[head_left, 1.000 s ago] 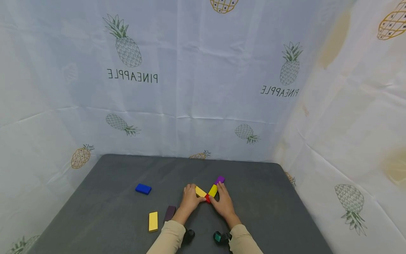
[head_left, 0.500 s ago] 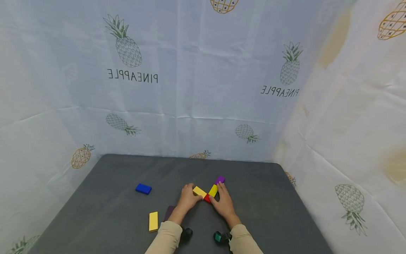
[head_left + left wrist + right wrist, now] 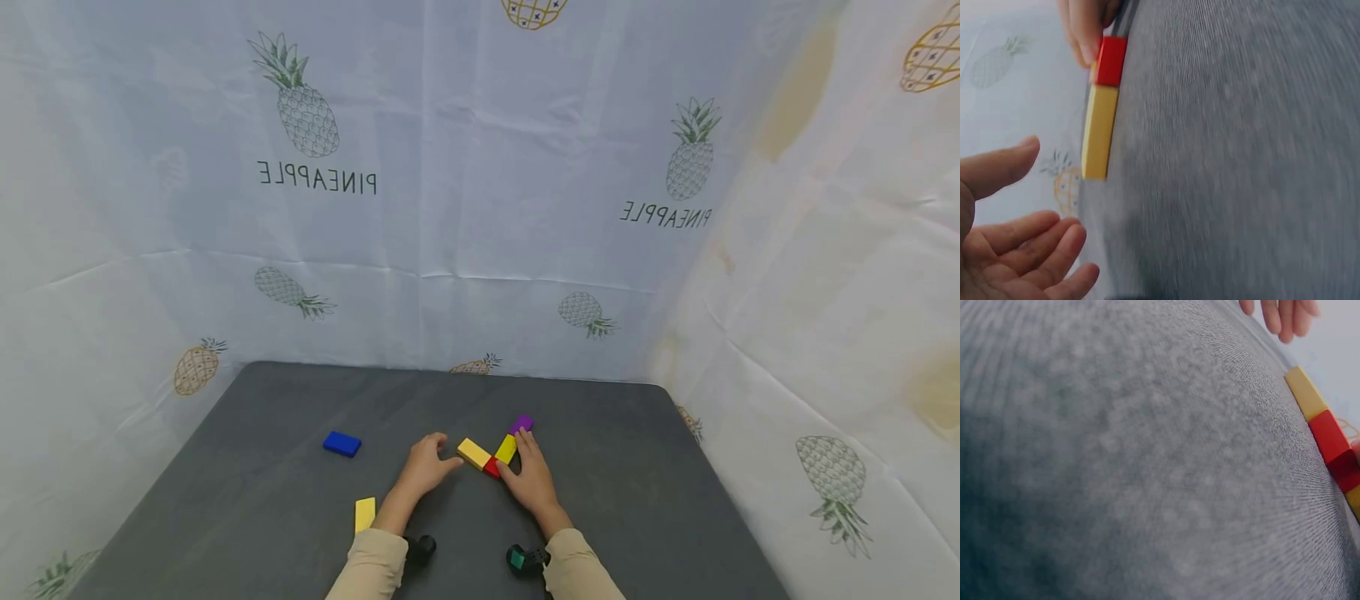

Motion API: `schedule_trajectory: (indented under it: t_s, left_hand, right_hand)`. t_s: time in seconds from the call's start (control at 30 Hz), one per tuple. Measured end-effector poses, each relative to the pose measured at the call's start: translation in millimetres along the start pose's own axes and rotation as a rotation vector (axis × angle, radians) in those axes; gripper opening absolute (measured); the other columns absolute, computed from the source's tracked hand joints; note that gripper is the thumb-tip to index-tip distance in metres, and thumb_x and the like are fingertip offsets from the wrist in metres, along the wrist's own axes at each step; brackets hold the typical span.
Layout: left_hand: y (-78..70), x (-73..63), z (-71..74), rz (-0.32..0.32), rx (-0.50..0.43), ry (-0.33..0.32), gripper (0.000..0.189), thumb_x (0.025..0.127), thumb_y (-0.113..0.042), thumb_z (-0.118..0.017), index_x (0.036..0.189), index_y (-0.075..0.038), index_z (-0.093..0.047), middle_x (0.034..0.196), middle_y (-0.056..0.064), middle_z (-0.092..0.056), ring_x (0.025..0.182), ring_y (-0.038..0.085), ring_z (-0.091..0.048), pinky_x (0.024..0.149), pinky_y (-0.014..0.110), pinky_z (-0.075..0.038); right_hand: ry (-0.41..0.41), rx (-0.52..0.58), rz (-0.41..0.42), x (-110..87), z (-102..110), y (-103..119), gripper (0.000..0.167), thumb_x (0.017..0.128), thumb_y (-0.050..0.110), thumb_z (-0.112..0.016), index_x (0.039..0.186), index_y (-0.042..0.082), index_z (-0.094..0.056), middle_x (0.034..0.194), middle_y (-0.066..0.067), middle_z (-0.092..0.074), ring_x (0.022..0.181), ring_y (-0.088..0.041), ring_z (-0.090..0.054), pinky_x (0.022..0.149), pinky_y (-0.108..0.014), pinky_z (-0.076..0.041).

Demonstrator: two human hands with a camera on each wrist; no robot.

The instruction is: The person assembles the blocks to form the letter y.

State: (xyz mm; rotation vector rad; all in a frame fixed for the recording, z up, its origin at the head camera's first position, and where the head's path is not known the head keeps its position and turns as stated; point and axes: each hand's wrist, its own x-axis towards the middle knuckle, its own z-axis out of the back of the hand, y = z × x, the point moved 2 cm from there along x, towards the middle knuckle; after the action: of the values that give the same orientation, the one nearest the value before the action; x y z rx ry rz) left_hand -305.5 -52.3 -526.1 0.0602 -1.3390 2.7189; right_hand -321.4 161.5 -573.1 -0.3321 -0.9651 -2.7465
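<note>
On the grey table a pale yellow block (image 3: 473, 453), a red block (image 3: 492, 467), a bright yellow block (image 3: 507, 450) and a purple block (image 3: 523, 423) lie end to end in a V. My right hand (image 3: 534, 482) holds the right arm of the V, thumb by the red block and fingers along the bright yellow block's far side. To the left, my left hand (image 3: 425, 467) is apart from the pale yellow block, thumb and fingers spread. In the left wrist view nothing lies between the left hand's (image 3: 1022, 256) fingers.
A blue block (image 3: 342, 444) lies at the left of the table. Another pale yellow block (image 3: 364, 513) is partly covered by the left forearm. Black wrist devices (image 3: 525, 559) sit under the sleeves. A pineapple-print curtain (image 3: 450, 208) hangs behind the table edge.
My left hand has let go of the pale yellow block and moved left, away from it. The dark block is now hidden behind the left arm. My right hand stays in place.
</note>
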Motion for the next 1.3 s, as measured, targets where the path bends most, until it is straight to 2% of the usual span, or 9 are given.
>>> schedule_trajectory:
  t_s: [0.27, 0.5, 0.7, 0.87, 0.9, 1.0, 1.1, 1.13, 1.3]
  left_hand:
    - [15.3, -9.3, 18.3, -0.037, 0.014, 0.104, 0.047, 0.085, -0.021, -0.071, 0.121, 0.006, -0.057, 0.115, 0.021, -0.06, 0.106, 0.037, -0.058, 0.085, 0.048, -0.05]
    - [27.1, -19.6, 34.9, -0.043, 0.026, 0.162, 0.045, 0.085, -0.024, -0.071, 0.118, 0.005, -0.06, 0.113, 0.018, -0.062, 0.104, 0.035, -0.059, 0.085, 0.047, -0.051]
    - [33.3, -30.6, 51.3, -0.097, 0.038, 0.228, 0.045, 0.086, -0.024, -0.07, 0.118, 0.006, -0.059, 0.112, 0.017, -0.063, 0.105, 0.035, -0.059, 0.088, 0.049, -0.049]
    - [40.5, -35.8, 60.7, -0.14, 0.026, 0.278, 0.046, 0.087, -0.026, -0.069, 0.118, 0.006, -0.059, 0.113, 0.017, -0.063, 0.105, 0.037, -0.058, 0.088, 0.051, -0.048]
    - [42.4, -36.4, 62.0, -0.143, 0.012, 0.294, 0.046, 0.087, -0.025, -0.069, 0.119, 0.006, -0.059, 0.114, 0.018, -0.063, 0.106, 0.037, -0.058, 0.089, 0.052, -0.047]
    - [49.0, -37.5, 65.5, -0.147, -0.012, 0.341, 0.048, 0.086, -0.025, -0.07, 0.121, 0.006, -0.058, 0.117, 0.02, -0.062, 0.11, 0.04, -0.056, 0.092, 0.054, -0.045]
    - [52.1, -39.7, 69.4, -0.141, -0.035, 0.4, 0.052, 0.085, -0.025, -0.071, 0.123, 0.007, -0.057, 0.122, 0.022, -0.06, 0.115, 0.042, -0.054, 0.095, 0.056, -0.043]
    - [52.6, -40.8, 70.6, -0.138, -0.035, 0.413, 0.053, 0.084, -0.025, -0.072, 0.124, 0.006, -0.056, 0.124, 0.022, -0.059, 0.116, 0.042, -0.052, 0.096, 0.056, -0.042]
    - [55.2, -46.0, 73.6, -0.096, -0.04, 0.45, 0.056, 0.081, -0.022, -0.074, 0.129, 0.0, -0.056, 0.131, 0.022, -0.055, 0.123, 0.044, -0.047, 0.098, 0.058, -0.038]
  right_hand:
    - [0.013, 0.009, 0.004, -0.2, 2, 1, 0.071, 0.088, 0.038, -0.062, 0.142, -0.003, -0.04, 0.151, -0.018, -0.034, 0.139, -0.038, -0.03, 0.109, -0.056, -0.03]
    - [0.024, -0.005, -0.012, 1.0, 2, 1, 0.071, 0.088, 0.039, -0.062, 0.142, -0.002, -0.039, 0.151, -0.016, -0.033, 0.14, -0.036, -0.029, 0.11, -0.054, -0.03]
    - [0.026, 0.004, -0.016, 0.8, 3, 3, 0.072, 0.088, 0.039, -0.063, 0.142, -0.002, -0.039, 0.151, -0.016, -0.033, 0.14, -0.035, -0.029, 0.109, -0.054, -0.03]
    - [-0.017, 0.006, 0.02, -0.6, 3, 2, 0.071, 0.089, 0.039, -0.062, 0.141, -0.004, -0.04, 0.15, -0.018, -0.035, 0.139, -0.037, -0.031, 0.108, -0.056, -0.031]
    - [-0.038, -0.013, 0.037, -1.1, 2, 2, 0.07, 0.09, 0.04, -0.06, 0.141, -0.004, -0.04, 0.15, -0.017, -0.036, 0.14, -0.034, -0.031, 0.111, -0.051, -0.03]
    - [-0.05, -0.018, 0.056, -1.6, 2, 2, 0.07, 0.091, 0.041, -0.058, 0.141, -0.004, -0.04, 0.15, -0.017, -0.035, 0.14, -0.035, -0.03, 0.111, -0.051, -0.029]
    - [-0.014, -0.029, 0.033, -0.4, 3, 2, 0.07, 0.091, 0.041, -0.058, 0.142, -0.004, -0.04, 0.15, -0.017, -0.035, 0.14, -0.035, -0.029, 0.112, -0.051, -0.029]
    - [0.007, -0.014, 0.017, 0.1, 4, 2, 0.071, 0.09, 0.04, -0.06, 0.142, -0.004, -0.039, 0.151, -0.018, -0.034, 0.14, -0.037, -0.029, 0.109, -0.055, -0.029]
    - [0.035, -0.017, -0.007, 0.2, 5, 4, 0.072, 0.089, 0.04, -0.061, 0.142, -0.003, -0.039, 0.151, -0.017, -0.033, 0.14, -0.036, -0.029, 0.109, -0.054, -0.03]
